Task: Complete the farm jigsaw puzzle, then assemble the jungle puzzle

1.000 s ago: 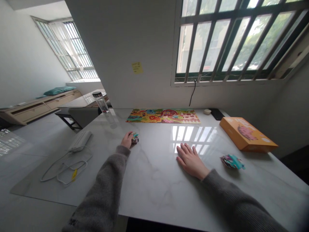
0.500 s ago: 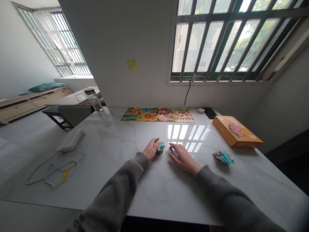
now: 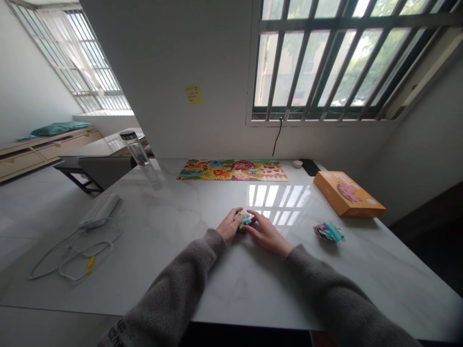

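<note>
A small stack of puzzle pieces (image 3: 244,220) is between my two hands near the middle of the white marble table (image 3: 217,289). My left hand (image 3: 228,225) holds the stack from the left, thumb on top. From the right, my right hand (image 3: 266,233) closes its thumb and fingertips on the same stack. A second pile of puzzle pieces (image 3: 329,232) lies on the table to the right of my right hand. Behind my hands, a colourful strip of joined puzzle (image 3: 233,170) lies flat along the wall.
An orange box (image 3: 347,195) stands at the right, with a black phone (image 3: 310,167) and a small white round thing (image 3: 297,164) behind it. At left are a glass bottle (image 3: 135,149), a white power strip (image 3: 99,211) and its looped cable (image 3: 63,254).
My right hand has moved left and closed onto the stack, where it was apart from it before. The whole view has shifted slightly.
</note>
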`<state>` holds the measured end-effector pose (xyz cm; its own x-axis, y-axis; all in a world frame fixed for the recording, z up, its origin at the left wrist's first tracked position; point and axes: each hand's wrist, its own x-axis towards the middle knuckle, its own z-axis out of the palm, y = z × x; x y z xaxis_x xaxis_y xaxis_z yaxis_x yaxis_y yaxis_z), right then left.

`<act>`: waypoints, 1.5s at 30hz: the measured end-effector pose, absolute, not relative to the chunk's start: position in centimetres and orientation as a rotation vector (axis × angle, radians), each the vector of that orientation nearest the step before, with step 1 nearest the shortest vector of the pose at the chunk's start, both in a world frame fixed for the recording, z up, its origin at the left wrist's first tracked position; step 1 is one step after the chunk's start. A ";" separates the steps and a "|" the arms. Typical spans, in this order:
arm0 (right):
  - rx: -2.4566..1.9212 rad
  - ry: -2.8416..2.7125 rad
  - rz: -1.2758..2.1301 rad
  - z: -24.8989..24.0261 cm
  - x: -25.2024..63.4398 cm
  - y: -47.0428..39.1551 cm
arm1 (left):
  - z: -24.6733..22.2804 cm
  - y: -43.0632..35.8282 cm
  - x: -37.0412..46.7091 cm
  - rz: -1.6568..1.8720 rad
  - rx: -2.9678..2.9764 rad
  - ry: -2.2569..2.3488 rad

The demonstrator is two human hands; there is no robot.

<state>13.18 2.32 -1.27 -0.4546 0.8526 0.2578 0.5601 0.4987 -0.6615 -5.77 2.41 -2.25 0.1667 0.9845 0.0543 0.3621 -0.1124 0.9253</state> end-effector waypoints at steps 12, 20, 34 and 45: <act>-1.216 -2.372 0.381 -1.4 14.0 2.2 | -1.6 3.1 -8.9 0.981 1.489 1.429; -1.296 -2.384 0.302 -1.6 12.9 2.9 | -2.3 3.2 -9.4 0.909 1.608 1.438; -1.206 -2.375 0.285 -2.0 12.5 2.6 | -1.1 2.9 -10.1 0.872 1.584 1.373; -1.144 -2.382 0.378 -1.4 12.9 1.6 | -1.4 -0.2 -7.8 0.654 2.308 1.710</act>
<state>12.91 1.61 -1.37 -0.5434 0.7874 0.2910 0.6584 0.6148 -0.4341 -7.78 -0.16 -1.41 0.2349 0.9441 0.2315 0.8577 -0.3133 0.4076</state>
